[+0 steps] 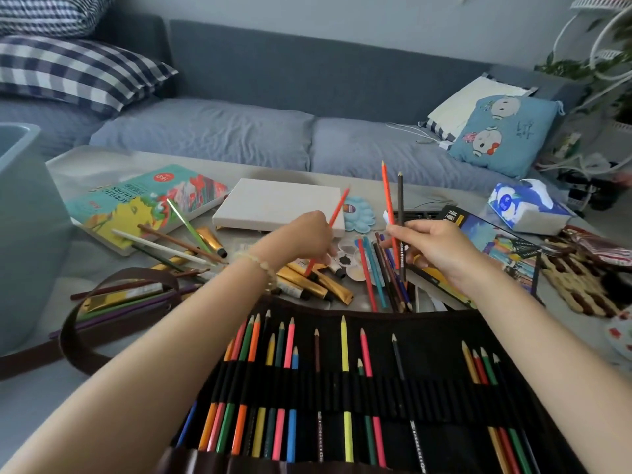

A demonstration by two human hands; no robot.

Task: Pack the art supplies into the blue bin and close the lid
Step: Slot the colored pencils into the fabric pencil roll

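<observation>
My left grip (307, 241) pinches one red pencil (337, 210), its tip slanting up and to the far right over the canvas (277, 206). My right grip (434, 248) is curled round two pencils held nearly upright, an orange pencil (388, 196) and a brown pencil (400, 200). Between the two, loose pencils (367, 268) and gold tubes (328, 285) lie scattered on the counter (102, 165). Nearest me the black roll (427, 354) lies spread flat, with coloured pencils in its loops. The bin (20, 234) stands at the left edge, showing only a wall and rim. A paint box (136, 203) lies left of the canvas and a blue palette (359, 213) lies just right of it. A tissue pack (526, 206) sits far right, and the sofa (239, 131) is beyond.
</observation>
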